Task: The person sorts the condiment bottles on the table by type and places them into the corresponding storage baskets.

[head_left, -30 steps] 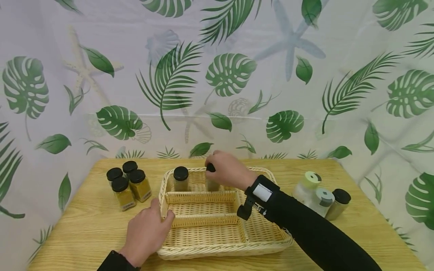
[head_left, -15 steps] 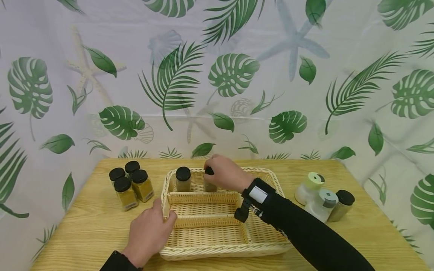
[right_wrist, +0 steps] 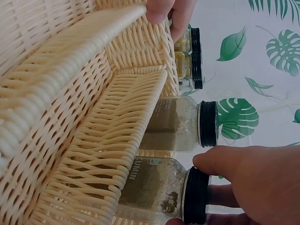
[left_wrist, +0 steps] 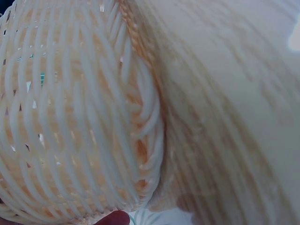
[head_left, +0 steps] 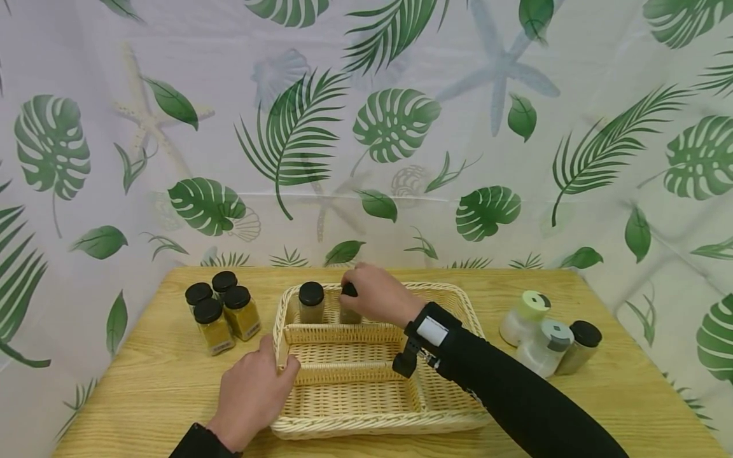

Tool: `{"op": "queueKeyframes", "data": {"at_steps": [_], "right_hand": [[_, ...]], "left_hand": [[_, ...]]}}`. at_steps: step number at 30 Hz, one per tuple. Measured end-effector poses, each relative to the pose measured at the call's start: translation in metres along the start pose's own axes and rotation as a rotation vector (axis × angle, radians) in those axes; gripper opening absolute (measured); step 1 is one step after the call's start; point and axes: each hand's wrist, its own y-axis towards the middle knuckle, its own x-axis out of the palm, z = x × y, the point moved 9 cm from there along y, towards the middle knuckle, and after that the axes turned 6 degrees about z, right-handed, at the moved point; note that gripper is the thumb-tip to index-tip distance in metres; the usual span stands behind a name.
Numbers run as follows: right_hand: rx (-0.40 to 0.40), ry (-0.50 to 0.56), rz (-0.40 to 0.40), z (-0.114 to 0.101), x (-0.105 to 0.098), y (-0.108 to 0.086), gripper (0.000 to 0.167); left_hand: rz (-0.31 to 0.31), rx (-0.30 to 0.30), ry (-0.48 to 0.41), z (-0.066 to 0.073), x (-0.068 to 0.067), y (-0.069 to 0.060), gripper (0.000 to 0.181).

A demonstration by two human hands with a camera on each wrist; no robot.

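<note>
The right hand (head_left: pixel 380 294) pinches the black lid of a spice jar (head_left: pixel 350 314) standing in the back compartment of the wicker basket (head_left: pixel 378 425). In the right wrist view the fingers hold that jar's lid (right_wrist: pixel 195 196), and the jar (right_wrist: pixel 157 185) reads "CUMIN". Beside it, on the left, stands another black-lidded jar (head_left: pixel 311 304) in the same compartment. The left hand (head_left: pixel 252 389) grips the basket's left rim, thumb inside. In the left wrist view the basket's woven side (left_wrist: pixel 70 117) fills the left, with one fingertip (left_wrist: pixel 116 218) at the bottom.
Several black-lidded jars with yellow contents (head_left: pixel 216 334) stand on the table (head_left: pixel 143 388) left of the basket. To its right are a green-lidded jar (head_left: pixel 523 315), a jar with a pale grey lid (head_left: pixel 544 348) and a black-lidded jar (head_left: pixel 578 350). A leaf-patterned cloth (head_left: pixel 366 140) hangs behind.
The right hand has moved slightly left with its jar, closer to the other jar in the back compartment. The left hand keeps its grip on the rim.
</note>
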Motion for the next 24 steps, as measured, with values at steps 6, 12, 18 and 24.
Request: {"op": "queueKeyframes", "data": {"at_steps": [6,12,18,24], "right_hand": [[0.012,-0.014,-0.013,-0.001,0.001,-0.001,0.015],[0.021,-0.028,-0.017,0.001,0.003,-0.003,0.024],[0.056,-0.038,-0.028,0.004,-0.002,-0.009,0.042],[0.100,-0.061,-0.029,0.012,-0.013,-0.020,0.050]], "left_hand": [[0.003,0.006,-0.002,0.001,0.000,0.000,0.071],[-0.001,0.000,0.002,0.001,0.000,0.000,0.072],[-0.013,-0.008,0.003,0.000,0.001,-0.001,0.073],[-0.017,-0.009,-0.001,0.000,0.001,-0.001,0.073]]}}
